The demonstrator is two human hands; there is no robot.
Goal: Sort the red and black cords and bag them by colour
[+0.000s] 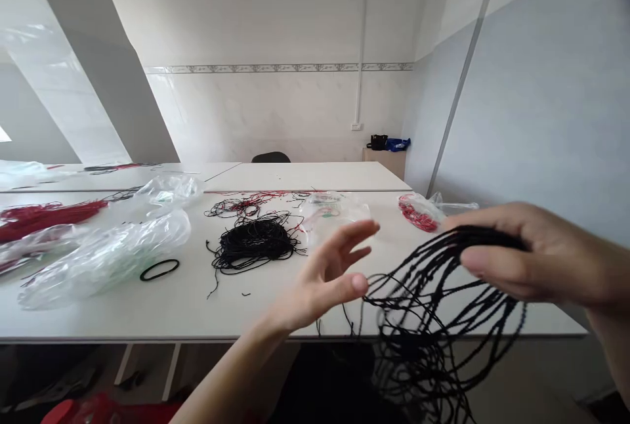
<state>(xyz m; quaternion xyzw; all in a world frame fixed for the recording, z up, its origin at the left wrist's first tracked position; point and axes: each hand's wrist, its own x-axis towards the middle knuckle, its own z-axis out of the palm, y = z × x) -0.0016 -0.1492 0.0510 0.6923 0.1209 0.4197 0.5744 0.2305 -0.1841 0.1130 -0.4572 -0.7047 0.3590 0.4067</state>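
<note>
A bundle of thin black cords (443, 293) hangs in loops from my right hand (536, 253), whose fingers and thumb are closed round its top, over the table's front edge at the right. Just left of the bundle is my left hand (329, 273), palm toward the cords, fingers and thumb apart with nothing between them. Its thumb tip is near some loose loops; whether they touch is unclear. On the white table (275, 316), left of my left hand, lies a heap of black cords (256, 240).
At the left are red cords (54, 217), clear plastic bags (113, 260) and a black loop (159, 270). Behind the heap lie tangled red and black cords (241, 206). A clear bag (335, 207) and bagged red cords (417, 212) are farther right. A black chair (270, 157) stands behind.
</note>
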